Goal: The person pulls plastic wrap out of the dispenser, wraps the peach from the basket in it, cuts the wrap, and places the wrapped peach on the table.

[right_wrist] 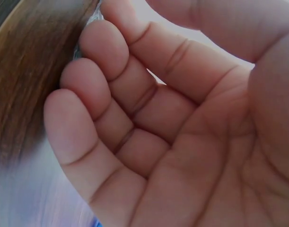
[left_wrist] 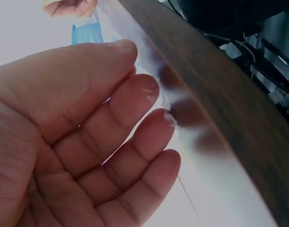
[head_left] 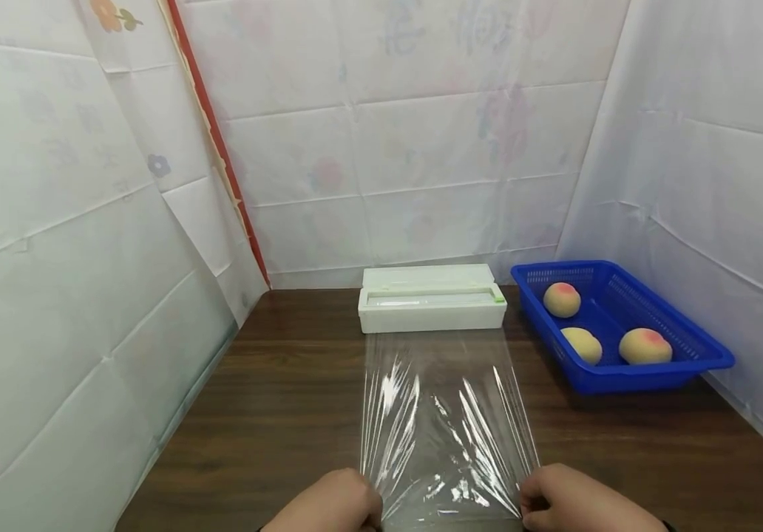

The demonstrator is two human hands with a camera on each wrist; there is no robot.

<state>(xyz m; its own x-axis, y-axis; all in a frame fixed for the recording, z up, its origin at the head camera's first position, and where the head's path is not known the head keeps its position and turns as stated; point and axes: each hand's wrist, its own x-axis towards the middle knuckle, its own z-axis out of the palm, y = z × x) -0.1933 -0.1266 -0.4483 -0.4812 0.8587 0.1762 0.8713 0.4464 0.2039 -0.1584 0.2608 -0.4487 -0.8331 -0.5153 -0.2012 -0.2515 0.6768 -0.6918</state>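
Observation:
A sheet of clear plastic wrap stretches over the table from a white wrap dispenser box, whose lid stands raised at the back. My left hand pinches the sheet's near left corner. At the near right corner, my right hand holds the film with curled fingers. In the left wrist view, the thumb lies against the index finger, and the other fingers curl loosely. The right wrist view shows bent fingers with a bit of film at their tips. Bright creases run lengthwise along the sheet.
Right of the box sits a blue plastic basket holding three peach-like round items, one of them a pale yellow one. White sheeting hangs behind and on both sides of the dark wooden table.

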